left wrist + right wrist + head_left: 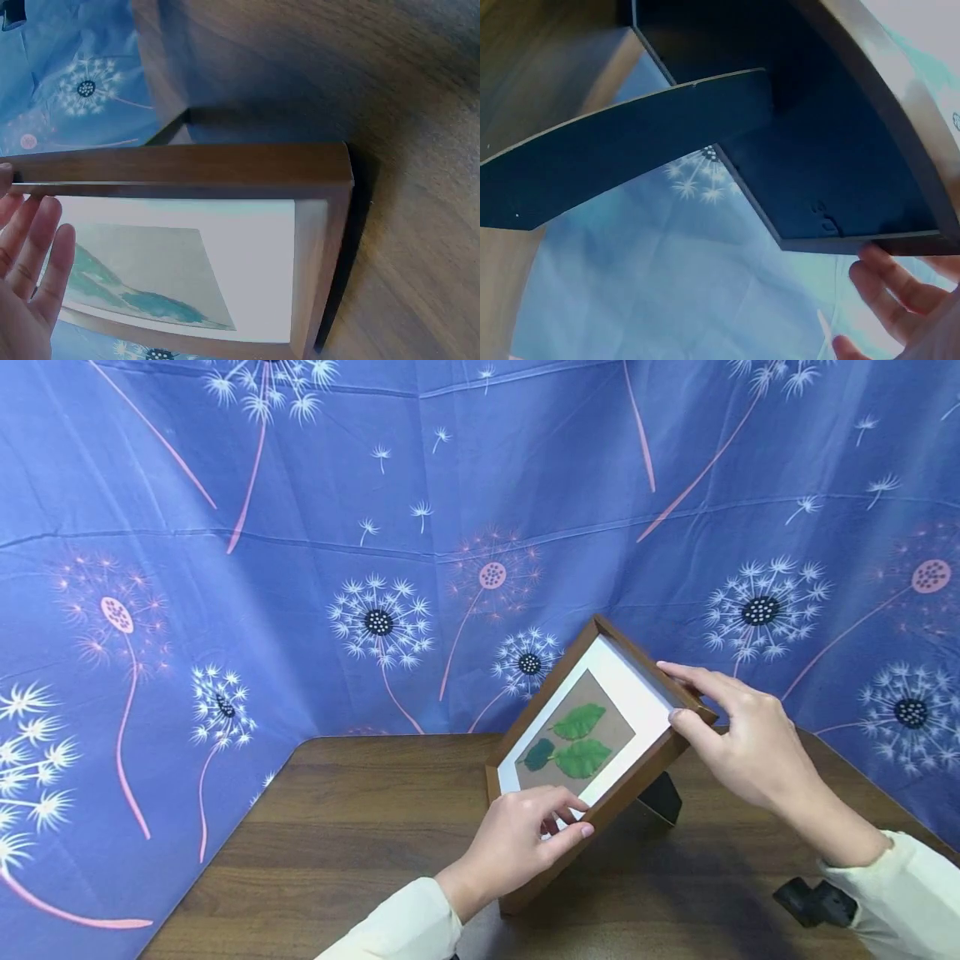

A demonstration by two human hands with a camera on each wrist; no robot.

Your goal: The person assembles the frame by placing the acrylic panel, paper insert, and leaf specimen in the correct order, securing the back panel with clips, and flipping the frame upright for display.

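Observation:
A brown wooden picture frame (637,772) stands tilted on the table, its front showing a white mat around a picture of green leaves (583,757). My left hand (513,839) holds its near side edge, thumb on the outside and fingers over the front; those fingers (45,247) also show in the left wrist view. At the upper right corner, my right hand (750,747) grips the top edge between thumb and fingers. Behind the frame, a black easel leg (630,146) swings out from the dark backing (832,165) and reaches the table.
The brown wood-grain table (337,835) extends to the left of the frame. Blue dandelion-print cloth (300,468) hangs behind and along the sides of the table. A black object (813,902) sits at the right sleeve.

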